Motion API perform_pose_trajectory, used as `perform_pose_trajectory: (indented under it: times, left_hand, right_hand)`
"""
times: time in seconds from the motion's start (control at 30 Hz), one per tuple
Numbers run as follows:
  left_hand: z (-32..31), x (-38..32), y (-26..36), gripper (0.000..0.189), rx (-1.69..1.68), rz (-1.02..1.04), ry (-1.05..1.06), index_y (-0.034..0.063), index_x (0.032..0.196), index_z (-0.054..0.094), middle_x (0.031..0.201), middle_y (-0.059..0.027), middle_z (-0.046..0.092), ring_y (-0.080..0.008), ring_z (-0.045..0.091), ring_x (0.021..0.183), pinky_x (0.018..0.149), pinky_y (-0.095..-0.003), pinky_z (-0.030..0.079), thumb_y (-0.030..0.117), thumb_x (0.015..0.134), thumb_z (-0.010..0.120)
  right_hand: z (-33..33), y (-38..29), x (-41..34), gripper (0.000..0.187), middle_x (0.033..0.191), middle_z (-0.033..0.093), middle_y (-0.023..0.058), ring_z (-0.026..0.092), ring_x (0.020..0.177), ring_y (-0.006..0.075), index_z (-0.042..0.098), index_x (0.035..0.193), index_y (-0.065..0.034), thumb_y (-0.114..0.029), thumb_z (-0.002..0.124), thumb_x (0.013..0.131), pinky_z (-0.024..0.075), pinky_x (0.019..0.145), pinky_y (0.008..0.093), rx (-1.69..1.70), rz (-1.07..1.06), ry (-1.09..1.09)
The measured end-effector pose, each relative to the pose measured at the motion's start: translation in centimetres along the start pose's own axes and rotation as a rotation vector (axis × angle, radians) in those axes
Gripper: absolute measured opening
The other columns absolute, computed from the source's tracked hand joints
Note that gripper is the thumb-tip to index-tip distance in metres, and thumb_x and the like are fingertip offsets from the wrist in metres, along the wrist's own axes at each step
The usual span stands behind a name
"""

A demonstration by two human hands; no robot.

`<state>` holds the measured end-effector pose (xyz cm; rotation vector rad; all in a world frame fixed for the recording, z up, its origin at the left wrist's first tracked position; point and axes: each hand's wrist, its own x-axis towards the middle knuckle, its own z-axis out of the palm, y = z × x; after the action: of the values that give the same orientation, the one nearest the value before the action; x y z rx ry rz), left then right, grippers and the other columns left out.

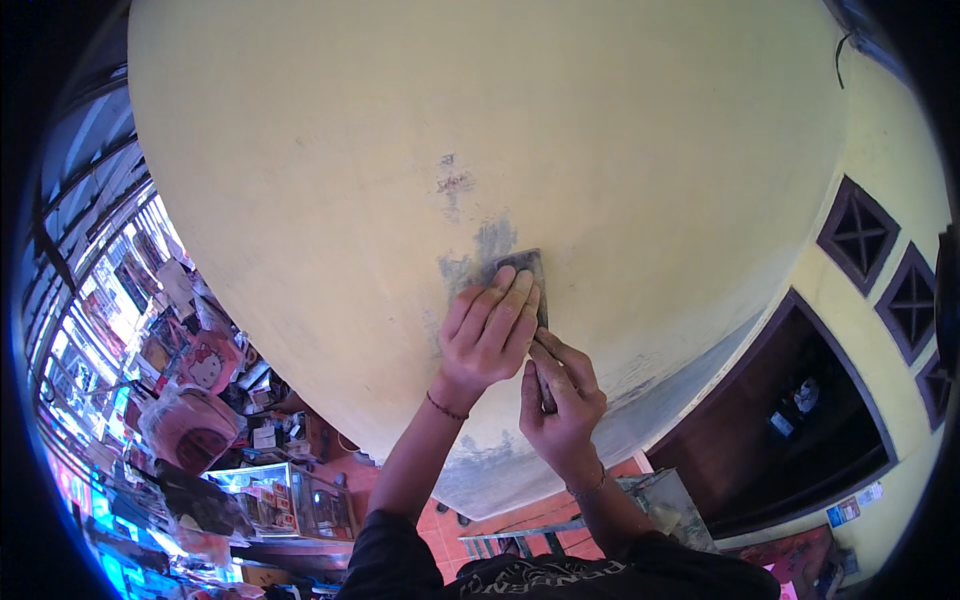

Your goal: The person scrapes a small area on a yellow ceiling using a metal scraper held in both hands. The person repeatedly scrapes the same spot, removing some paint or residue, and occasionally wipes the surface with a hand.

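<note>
A pale yellow wall (pixel 360 225) fills the middle of the view, with grey worn patches (pixel 495 236) and a small reddish scuff (pixel 454 182). My left hand (pixel 491 322) presses its fingers on a dark, flat, rectangular tool (pixel 529 262) that lies against the wall. Below and to the right, my right hand (pixel 562 397) grips the lower part of the same tool, its thumb and fingers around it. The tool's face against the wall is hidden, so its exact kind cannot be told.
Below me are a metal stand or ladder (pixel 525 532) and a red tiled floor (pixel 442 551). At left are a glass display case (pixel 289 495) and hanging pink bags (pixel 195 431). A dark doorway (pixel 780 427) and diamond-shaped vents (pixel 859 234) are at right.
</note>
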<state>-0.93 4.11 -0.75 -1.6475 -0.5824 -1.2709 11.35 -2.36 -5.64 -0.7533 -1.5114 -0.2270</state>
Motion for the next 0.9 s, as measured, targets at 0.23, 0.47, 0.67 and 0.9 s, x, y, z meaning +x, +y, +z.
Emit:
perform_pose_trajectory:
  times: [0.23, 0.47, 0.67, 0.9]
  left_hand:
    - [0.1, 0.4, -0.1, 0.016, -0.006, -0.006, 0.008, 0.0042, 0.093, 0.075, 0.103, -0.0063, 0.074, -0.0199, 0.071, 0.091, 0.075, -0.033, 0.055, 0.002, 0.077, 0.074]
    - [0.3, 1.0, -0.4, 0.017, -0.001, -0.006, -0.036, 0.0029, 0.093, 0.075, 0.103, -0.0063, 0.074, -0.0204, 0.071, 0.093, 0.075, -0.0329, 0.055, 0.004, 0.076, 0.074]
    - [0.2, 1.3, -0.8, 0.018, 0.005, 0.018, 0.015, 0.003, 0.093, 0.075, 0.102, -0.0063, 0.074, -0.0204, 0.072, 0.092, 0.076, -0.0329, 0.055, 0.004, 0.075, 0.074]
    - [0.3, 1.8, -1.0, 0.017, 0.004, 0.032, 0.035, 0.0032, 0.092, 0.075, 0.102, -0.0066, 0.074, -0.0214, 0.072, 0.092, 0.077, -0.0328, 0.055, 0.004, 0.075, 0.073]
  right_hand:
    - [0.0, 0.0, 0.3, 0.03, 0.117, 0.069, 0.0168, 0.072, 0.102, 0.0295, 0.072, 0.115, -0.0006, 0.006, 0.069, 0.085, 0.0597, 0.083, 0.0351, 0.032, 0.046, -0.012]
    - [0.0, -0.2, 1.1, 0.033, 0.118, 0.069, 0.0156, 0.074, 0.096, 0.0277, 0.072, 0.117, -0.0032, 0.007, 0.069, 0.085, 0.062, 0.073, 0.0322, -0.034, 0.047, -0.004]
    - [0.3, -0.4, 1.2, 0.033, 0.118, 0.069, 0.0158, 0.074, 0.096, 0.0274, 0.072, 0.117, -0.0029, 0.007, 0.069, 0.086, 0.062, 0.075, 0.0322, 0.01, 0.064, 0.026]
    - [0.4, -0.3, 1.7, 0.031, 0.117, 0.069, 0.0173, 0.072, 0.104, 0.0297, 0.072, 0.117, -0.0008, 0.006, 0.068, 0.087, 0.0597, 0.083, 0.0352, 0.03, -0.008, 0.031]
